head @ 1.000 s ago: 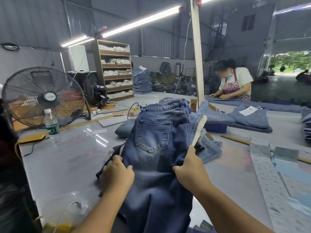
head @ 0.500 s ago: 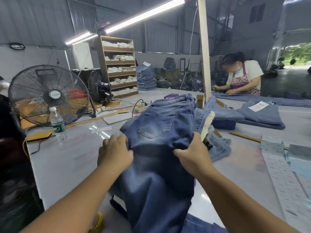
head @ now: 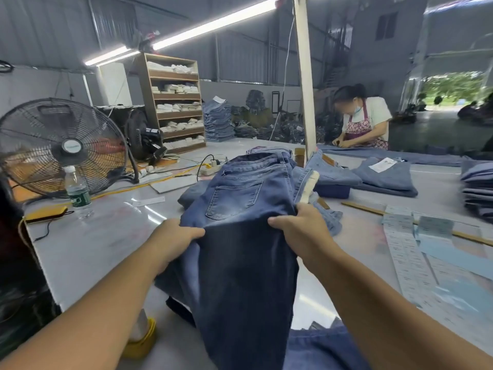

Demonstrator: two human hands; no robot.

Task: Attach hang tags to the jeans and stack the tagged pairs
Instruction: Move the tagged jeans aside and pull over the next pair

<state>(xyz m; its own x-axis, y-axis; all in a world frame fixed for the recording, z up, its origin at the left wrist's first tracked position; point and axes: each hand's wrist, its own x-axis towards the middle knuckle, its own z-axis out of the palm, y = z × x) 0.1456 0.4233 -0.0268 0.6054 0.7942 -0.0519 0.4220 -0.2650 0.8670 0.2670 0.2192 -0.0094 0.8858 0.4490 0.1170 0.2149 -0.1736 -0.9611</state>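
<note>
Jeans (head: 240, 209) lying mid-worktop (head: 88, 244), legs hanging over near edge; left hand (head: 176, 236) and right hand (head: 301, 225) both gripping denim, positioning it. Next likely needs a tag from right-edge strips (head: 405, 260).

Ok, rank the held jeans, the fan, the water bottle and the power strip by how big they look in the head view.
1. jeans, though nearest the camera, which inflates them
2. fan
3. water bottle
4. power strip, farther off, so its true size is unsure
</note>
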